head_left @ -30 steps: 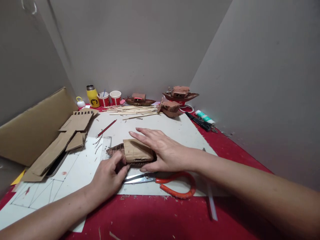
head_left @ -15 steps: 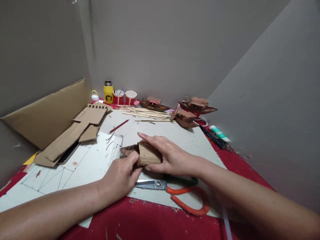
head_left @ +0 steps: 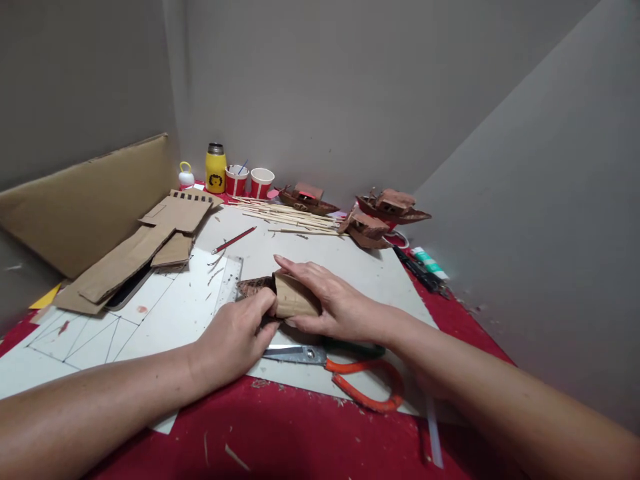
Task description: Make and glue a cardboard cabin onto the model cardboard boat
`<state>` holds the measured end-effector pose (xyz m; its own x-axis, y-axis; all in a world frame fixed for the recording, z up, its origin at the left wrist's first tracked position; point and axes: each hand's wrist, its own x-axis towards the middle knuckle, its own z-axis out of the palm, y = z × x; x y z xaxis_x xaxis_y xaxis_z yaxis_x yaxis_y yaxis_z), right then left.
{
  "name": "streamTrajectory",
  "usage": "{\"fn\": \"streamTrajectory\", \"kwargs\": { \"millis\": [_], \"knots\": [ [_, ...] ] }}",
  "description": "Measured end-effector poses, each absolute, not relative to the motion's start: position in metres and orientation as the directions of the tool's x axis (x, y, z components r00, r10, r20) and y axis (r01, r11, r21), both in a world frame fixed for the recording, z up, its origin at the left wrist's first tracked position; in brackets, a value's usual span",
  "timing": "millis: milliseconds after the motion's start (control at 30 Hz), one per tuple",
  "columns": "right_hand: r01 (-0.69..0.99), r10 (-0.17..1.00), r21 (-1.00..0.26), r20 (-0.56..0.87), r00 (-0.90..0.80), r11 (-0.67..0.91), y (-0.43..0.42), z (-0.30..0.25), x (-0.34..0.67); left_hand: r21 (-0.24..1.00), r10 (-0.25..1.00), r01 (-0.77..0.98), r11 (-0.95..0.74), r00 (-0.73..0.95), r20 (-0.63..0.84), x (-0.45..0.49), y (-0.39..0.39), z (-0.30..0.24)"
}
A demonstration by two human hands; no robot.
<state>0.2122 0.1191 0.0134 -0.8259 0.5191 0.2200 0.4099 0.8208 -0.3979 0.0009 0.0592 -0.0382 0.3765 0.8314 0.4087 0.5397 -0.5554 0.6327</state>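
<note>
A small brown model boat point(head_left: 255, 287) lies on the white sheet, its pointed end to the left. Over its middle arches a curved piece of tan cardboard point(head_left: 295, 297), like a boat's roof. My right hand point(head_left: 333, 300) grips this piece from the right, thumb along the near edge and fingers along the far one. My left hand point(head_left: 245, 333) is closed at the boat's near side, fingertips pinching where hull and cardboard meet. Just below the hands lie large scissors point(head_left: 310, 355) with orange and dark handles.
Three finished-looking model boats point(head_left: 367, 229) stand at the back right, beside thin wooden sticks point(head_left: 295, 217). A red pencil point(head_left: 234, 240), cut cardboard point(head_left: 135, 260), a yellow bottle point(head_left: 215, 170) and paper cups point(head_left: 262, 183) sit left and behind. A glue tube point(head_left: 430, 263) lies right.
The view has shifted slightly, so everything sits a little higher in the picture. Both hands keep nearly the same hold on the boat and its cardboard piece.
</note>
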Motion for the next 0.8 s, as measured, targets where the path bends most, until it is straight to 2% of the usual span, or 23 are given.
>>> {"fn": "streamTrajectory", "kwargs": {
  "millis": [267, 567, 700, 800],
  "knots": [
    [0.371, 0.469, -0.356, 0.245, -0.848, 0.857, 0.12, 0.009, 0.215, 0.657, 0.851, 0.542, -0.523, 0.362, 0.379, 0.003, 0.06, -0.036],
    [0.42, 0.511, -0.356, 0.216, -0.832, 0.835, 0.121, 0.018, 0.217, 0.707, 0.881, 0.529, -0.469, 0.329, 0.339, 0.004, 0.063, -0.027],
    [0.448, 0.579, -0.391, 0.344, -0.74, 0.804, 0.117, 0.038, 0.232, 0.755, 0.911, 0.514, -0.408, 0.283, 0.3, 0.002, 0.061, -0.024],
    [0.492, 0.606, -0.354, 0.463, -0.647, 0.795, 0.108, 0.049, 0.246, 0.792, 0.932, 0.494, -0.358, 0.235, 0.275, 0.001, 0.062, -0.022]
  ]
}}
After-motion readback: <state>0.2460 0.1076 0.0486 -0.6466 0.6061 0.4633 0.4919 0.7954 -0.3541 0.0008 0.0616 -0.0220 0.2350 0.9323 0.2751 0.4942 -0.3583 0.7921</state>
